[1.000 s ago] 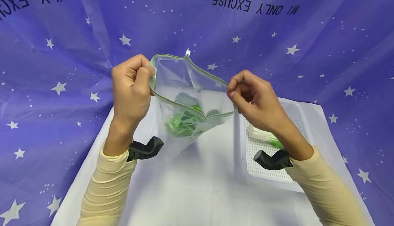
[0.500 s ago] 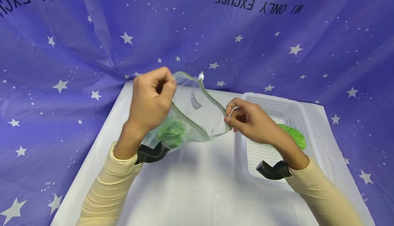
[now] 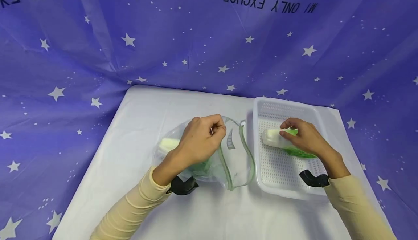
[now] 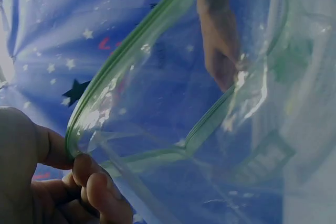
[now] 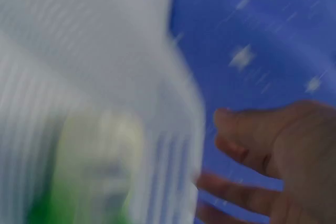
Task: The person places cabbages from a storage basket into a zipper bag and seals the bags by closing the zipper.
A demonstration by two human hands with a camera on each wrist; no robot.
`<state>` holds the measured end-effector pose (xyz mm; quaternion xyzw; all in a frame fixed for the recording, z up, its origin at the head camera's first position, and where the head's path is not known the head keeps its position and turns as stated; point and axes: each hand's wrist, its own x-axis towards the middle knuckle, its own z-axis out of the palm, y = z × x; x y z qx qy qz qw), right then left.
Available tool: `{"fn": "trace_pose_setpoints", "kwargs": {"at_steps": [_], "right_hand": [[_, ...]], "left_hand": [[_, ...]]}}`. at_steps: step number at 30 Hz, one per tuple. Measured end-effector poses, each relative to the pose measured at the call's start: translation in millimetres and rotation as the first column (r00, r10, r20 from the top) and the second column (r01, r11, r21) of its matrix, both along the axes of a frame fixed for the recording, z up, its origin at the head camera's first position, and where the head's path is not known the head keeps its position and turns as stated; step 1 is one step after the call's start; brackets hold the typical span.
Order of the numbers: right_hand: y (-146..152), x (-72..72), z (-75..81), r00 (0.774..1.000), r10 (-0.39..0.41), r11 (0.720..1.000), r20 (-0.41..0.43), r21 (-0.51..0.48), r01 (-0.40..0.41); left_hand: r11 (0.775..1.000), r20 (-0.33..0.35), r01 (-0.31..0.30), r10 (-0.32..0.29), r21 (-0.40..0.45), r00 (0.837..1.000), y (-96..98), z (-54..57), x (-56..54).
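Note:
My left hand (image 3: 200, 140) pinches the green-edged rim of a clear zipper bag (image 3: 241, 163), which lies slanted on the table with its mouth facing right. Inside the bag shows a Chinese cabbage (image 3: 168, 144) with a pale stem, partly hidden by the hand and sleeve. In the left wrist view, thumb and fingers grip the bag's green zip strip (image 4: 128, 51). Over the white basket (image 3: 257, 149), my right hand (image 3: 303, 136) hovers with fingers loosely bent above a second Chinese cabbage (image 3: 273, 138). That cabbage (image 5: 97, 166) is blurred in the right wrist view, beside the spread fingers.
A white slider (image 3: 242, 123) sits at the far end of the bag's zip. The basket has raised, slotted walls and stands right beside the bag. A white cloth covers the table (image 3: 156, 102), with a purple starred curtain (image 3: 183, 33) behind it.
The bag has come down from mid-air to the table, its mouth now turned right. The right hand has let go of the rim and moved right, over the basket.

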<state>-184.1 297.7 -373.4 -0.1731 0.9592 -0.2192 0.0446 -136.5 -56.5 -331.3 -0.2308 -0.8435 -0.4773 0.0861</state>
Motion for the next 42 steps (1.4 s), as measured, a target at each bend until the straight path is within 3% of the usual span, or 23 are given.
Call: {"fn": "trace_pose_setpoints", "kwargs": {"at_steps": [3, 6, 10, 14, 18, 24, 29, 31, 38, 42], "right_hand": [[25.0, -7.6, -13.3, 0.995, -0.077, 0.970, 0.057, 0.234, 0.062], [41.7, -11.3, -25.4, 0.978, -0.113, 0.927, 0.177, 0.372, 0.040], [53.2, -12.3, -42.6, 0.965, -0.088, 0.943, 0.248, 0.334, 0.000], [56.6, -10.7, -50.9, 0.976, -0.066, 0.956, 0.207, 0.293, 0.003], [52.4, -6.8, -45.3, 0.987, -0.051, 0.956, 0.154, 0.295, 0.003], [38.6, 10.2, -11.6, 0.997, 0.024, 0.964, 0.074, 0.264, -0.042], [27.2, 32.6, 30.6, 0.987, 0.140, 0.981, -0.083, 0.149, -0.127], [21.7, 43.3, 50.6, 0.981, 0.160, 0.984, -0.109, 0.092, -0.150], [2.4, 76.5, 111.7, 0.975, 0.220, 0.969, -0.021, -0.106, -0.221], [-12.7, 80.6, 120.4, 0.924, 0.383, 0.913, 0.016, -0.160, -0.376]], "left_hand": [[1.000, 0.044, 0.000, 0.001, -0.022, 0.999, 6.5, -6.6, 0.5], [0.999, 0.077, -0.008, 0.012, -0.050, 0.997, 10.9, -12.0, 0.3], [0.998, 0.099, -0.008, 0.014, -0.064, 0.995, 13.5, -17.3, 0.2], [0.998, 0.107, -0.004, 0.011, -0.066, 0.994, 14.4, -20.8, -0.1], [0.998, 0.117, -0.003, 0.010, -0.063, 0.993, 14.6, -22.6, -1.0], [0.999, 0.120, -0.002, 0.008, -0.045, 0.993, 13.8, -23.2, -5.0], [1.000, 0.125, 0.002, -0.001, -0.009, 0.992, 12.5, -21.0, -8.7], [1.000, 0.130, 0.006, -0.006, 0.002, 0.992, 11.9, -20.0, -9.9], [1.000, 0.131, 0.010, -0.013, 0.023, 0.991, 10.6, -18.9, -12.6], [0.999, 0.131, 0.019, -0.023, 0.036, 0.991, 10.6, -18.4, -12.5]]}}
